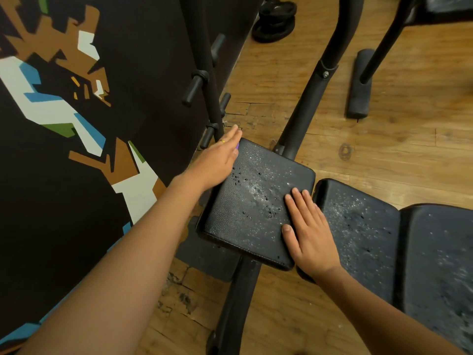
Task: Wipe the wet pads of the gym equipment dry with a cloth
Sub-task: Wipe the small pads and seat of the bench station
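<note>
A black square seat pad [256, 201] sits in the middle, speckled with water drops. My left hand [217, 162] lies over its far left corner, fingers stretched out; a sliver of purple cloth [237, 150] peeks from under the palm, and the rest of it is hidden. My right hand [307, 226] rests flat, fingers apart, on the pad's right edge and holds nothing. A second black pad [358, 226], also wet, adjoins on the right, and a third pad section [440, 252] continues beyond it.
A black machine frame tube [307, 98] rises behind the seat pad, and pegs [194, 85] stick out from a post at the left. A painted dark wall [76, 124] stands on the left. Weight plates [275, 21] and a rubber foot [359, 83] lie on the wooden floor [384, 149].
</note>
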A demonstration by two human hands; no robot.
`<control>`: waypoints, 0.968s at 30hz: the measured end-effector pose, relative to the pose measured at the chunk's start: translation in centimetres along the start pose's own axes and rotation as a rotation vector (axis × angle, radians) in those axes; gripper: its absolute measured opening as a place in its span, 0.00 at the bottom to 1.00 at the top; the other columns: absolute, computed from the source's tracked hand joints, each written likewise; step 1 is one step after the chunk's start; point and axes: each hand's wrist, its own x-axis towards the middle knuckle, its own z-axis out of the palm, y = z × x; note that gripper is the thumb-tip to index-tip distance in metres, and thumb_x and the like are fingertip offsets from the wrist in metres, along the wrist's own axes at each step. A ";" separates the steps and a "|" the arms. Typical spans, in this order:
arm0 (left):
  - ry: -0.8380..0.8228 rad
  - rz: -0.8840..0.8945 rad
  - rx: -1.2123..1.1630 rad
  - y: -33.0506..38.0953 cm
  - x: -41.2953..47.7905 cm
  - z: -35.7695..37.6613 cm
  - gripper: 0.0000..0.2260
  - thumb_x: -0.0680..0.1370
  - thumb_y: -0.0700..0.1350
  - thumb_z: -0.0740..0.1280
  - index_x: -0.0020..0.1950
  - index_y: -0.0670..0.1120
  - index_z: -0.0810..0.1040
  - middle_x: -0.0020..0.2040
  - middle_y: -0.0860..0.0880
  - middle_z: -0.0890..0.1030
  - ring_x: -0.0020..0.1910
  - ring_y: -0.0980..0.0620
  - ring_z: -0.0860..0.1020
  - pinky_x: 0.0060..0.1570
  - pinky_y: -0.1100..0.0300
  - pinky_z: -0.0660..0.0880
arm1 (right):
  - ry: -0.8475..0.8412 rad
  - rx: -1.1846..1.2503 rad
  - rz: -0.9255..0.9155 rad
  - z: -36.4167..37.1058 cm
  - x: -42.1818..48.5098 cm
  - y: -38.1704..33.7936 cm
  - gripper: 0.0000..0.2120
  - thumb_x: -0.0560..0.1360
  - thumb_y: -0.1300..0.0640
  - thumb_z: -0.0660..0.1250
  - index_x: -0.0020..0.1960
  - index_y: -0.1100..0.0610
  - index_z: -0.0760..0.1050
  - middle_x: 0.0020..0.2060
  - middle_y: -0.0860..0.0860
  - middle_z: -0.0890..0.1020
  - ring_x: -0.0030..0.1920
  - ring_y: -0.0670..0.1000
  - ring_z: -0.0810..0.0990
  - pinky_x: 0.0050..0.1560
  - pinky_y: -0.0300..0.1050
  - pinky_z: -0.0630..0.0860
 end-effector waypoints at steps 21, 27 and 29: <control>0.058 -0.050 -0.083 0.0 -10.8 2.9 0.24 0.87 0.47 0.52 0.83 0.54 0.48 0.81 0.63 0.44 0.77 0.62 0.51 0.76 0.56 0.57 | 0.007 0.008 0.003 0.1 -0.1 0.1 0.29 0.84 0.44 0.50 0.82 0.52 0.52 0.82 0.50 0.53 0.82 0.51 0.45 0.78 0.60 0.57; 0.046 -0.058 -0.031 0.7 -2.3 0.7 0.24 0.88 0.47 0.51 0.83 0.48 0.50 0.83 0.54 0.48 0.81 0.54 0.50 0.79 0.52 0.52 | 0.012 0.013 -0.001 0.2 -0.1 0.1 0.29 0.84 0.44 0.51 0.82 0.52 0.52 0.82 0.50 0.53 0.82 0.51 0.45 0.78 0.60 0.57; 0.015 -0.073 0.006 0.9 -0.3 0.2 0.24 0.88 0.47 0.51 0.83 0.47 0.50 0.83 0.53 0.48 0.81 0.53 0.51 0.79 0.52 0.51 | 0.018 0.013 0.000 0.2 -0.1 0.1 0.29 0.84 0.45 0.50 0.82 0.52 0.52 0.82 0.50 0.54 0.82 0.51 0.46 0.78 0.60 0.57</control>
